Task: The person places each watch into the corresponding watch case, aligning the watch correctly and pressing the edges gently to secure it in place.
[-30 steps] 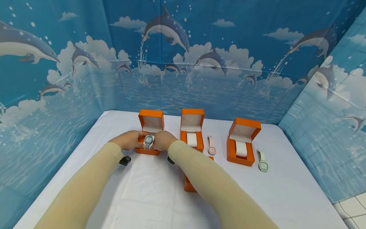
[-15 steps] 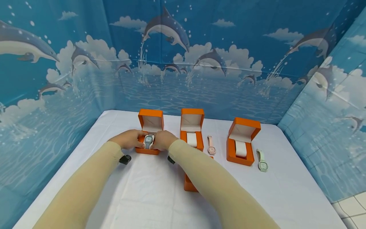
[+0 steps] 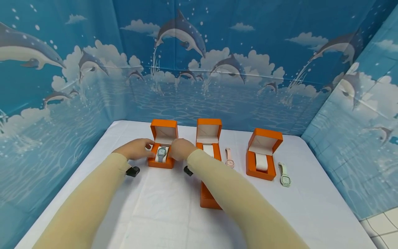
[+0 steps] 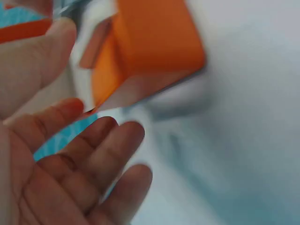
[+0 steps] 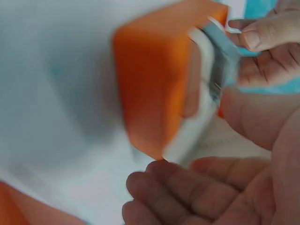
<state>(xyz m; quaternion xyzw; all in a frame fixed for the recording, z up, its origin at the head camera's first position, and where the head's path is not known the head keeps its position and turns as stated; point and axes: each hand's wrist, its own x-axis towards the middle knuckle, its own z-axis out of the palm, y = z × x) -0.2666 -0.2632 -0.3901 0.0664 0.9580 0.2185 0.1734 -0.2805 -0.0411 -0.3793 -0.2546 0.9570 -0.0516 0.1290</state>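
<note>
An orange watch box (image 3: 163,123) stands with its lid up at the left of the table. On the pale cushion inside it sits a watch (image 3: 161,152) with a grey-blue strap, dial facing up. My left hand (image 3: 135,149) is at the box's left side, thumb and fingers parted. The right hand (image 3: 181,149) is at the opposite side; in the right wrist view its loosely extended fingers (image 5: 187,192) lie beside the box wall. In the left wrist view the left fingers (image 4: 108,159) are spread by the box, gripping nothing.
Two more lidded orange boxes stand raised, a middle one (image 3: 209,121) and a right one (image 3: 268,134), each with a white cushion. A pink watch (image 3: 229,158) and a pale green watch (image 3: 284,175) lie beside them. Another orange box (image 3: 209,199) is partly under the right sleeve.
Both hands have drawn apart from the grey-blue watch, left hand leftward and right hand slightly rightward. The watch stays on its cushion, more of it and the box now showing.
</note>
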